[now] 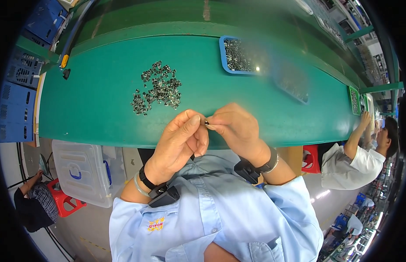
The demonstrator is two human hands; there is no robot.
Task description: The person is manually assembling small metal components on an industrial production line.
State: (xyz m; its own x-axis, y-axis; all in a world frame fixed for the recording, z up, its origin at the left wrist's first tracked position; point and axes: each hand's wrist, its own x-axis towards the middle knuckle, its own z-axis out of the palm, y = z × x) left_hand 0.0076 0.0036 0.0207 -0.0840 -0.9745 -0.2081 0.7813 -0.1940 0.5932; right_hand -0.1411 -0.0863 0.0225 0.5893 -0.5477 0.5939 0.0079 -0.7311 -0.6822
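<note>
Close together over the near edge of the green table, my two hands meet at the fingertips. A small dark, shiny metal part shows between the thumb and fingers of my right hand, which is closed in a pinch. My left hand has its thumb and forefinger pressed together right beside that part; whether it grips anything is hidden. Beyond my left hand lies a loose pile of small shiny metal parts on the tabletop.
On the green table, a blue tray of small metal parts stands at the back; a blurred tray is right of it. A lidded clear bin and red stool stand left. A person sits at the right.
</note>
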